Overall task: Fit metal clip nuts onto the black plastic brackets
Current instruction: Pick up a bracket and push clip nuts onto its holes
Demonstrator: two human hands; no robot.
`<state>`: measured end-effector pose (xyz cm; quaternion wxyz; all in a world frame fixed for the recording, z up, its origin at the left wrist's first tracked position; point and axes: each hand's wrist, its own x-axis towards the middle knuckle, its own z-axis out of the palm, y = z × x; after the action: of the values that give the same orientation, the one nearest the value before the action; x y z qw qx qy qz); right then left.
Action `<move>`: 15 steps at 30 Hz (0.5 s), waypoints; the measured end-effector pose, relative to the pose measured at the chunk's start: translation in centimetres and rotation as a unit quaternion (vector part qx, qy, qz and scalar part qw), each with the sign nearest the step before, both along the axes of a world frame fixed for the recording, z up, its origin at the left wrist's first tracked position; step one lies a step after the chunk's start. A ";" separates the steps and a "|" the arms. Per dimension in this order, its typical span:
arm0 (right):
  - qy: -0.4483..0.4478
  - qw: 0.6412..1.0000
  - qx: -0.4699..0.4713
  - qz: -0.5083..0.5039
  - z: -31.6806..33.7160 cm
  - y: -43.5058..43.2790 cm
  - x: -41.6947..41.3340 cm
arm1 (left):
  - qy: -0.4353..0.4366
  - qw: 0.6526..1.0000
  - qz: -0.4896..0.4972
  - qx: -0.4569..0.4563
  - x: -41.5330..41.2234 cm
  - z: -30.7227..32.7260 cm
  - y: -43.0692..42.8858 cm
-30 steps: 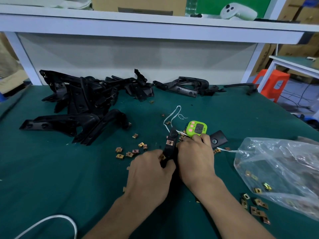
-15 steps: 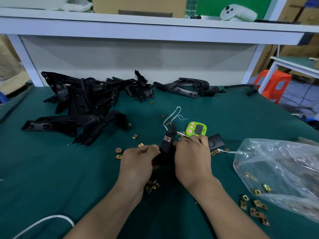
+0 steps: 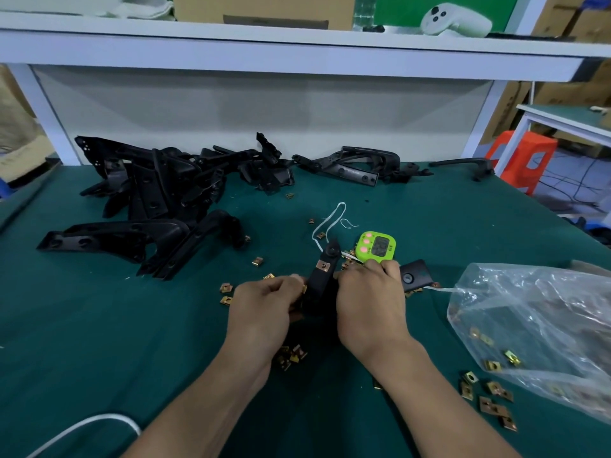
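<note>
While one clip nut point(image 3: 323, 266) already sits on the upper end of the black bracket point(image 3: 319, 289) held mid-counter, the job looks far from done. The right hand point(image 3: 370, 309) has its grip curled round the bracket's right side, steadying it. The left hand point(image 3: 264, 309) has its fingers curled at the bracket's left edge. A gold glint there reads as a second clip nut point(image 3: 304, 287) pinched against the edge, not yet seated as far as I can see. A pile of brackets point(image 3: 148, 206) lies back left on the counter point(image 3: 99, 342); cannot tell if they are fitted. Loose nuts point(image 3: 226, 289) are scattered near the hands, with more by the plastic bag point(image 3: 529, 325) on the right. Judging by that, plenty is left to do.
</note>
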<state>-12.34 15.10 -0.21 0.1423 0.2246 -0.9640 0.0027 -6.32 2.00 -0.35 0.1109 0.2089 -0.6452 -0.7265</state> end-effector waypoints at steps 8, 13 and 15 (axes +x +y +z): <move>-0.005 1.000 -0.005 0.003 -0.1 0.3 -0.2 | 0.006 0.997 -0.047 -0.066 0.1 -0.4 -0.5; -0.006 1.000 -0.006 -0.002 -0.2 0.3 -0.3 | 0.032 0.955 -0.057 -0.288 0.8 -0.1 -0.2; -0.008 1.000 -0.005 -0.002 -0.1 0.3 -0.3 | 0.046 0.948 -0.074 -0.305 1.1 0.2 0.2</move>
<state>-12.61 15.42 -0.30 0.1359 0.2218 -0.9655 0.0088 -5.18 2.22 -0.14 0.1448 0.0836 -0.8438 -0.5099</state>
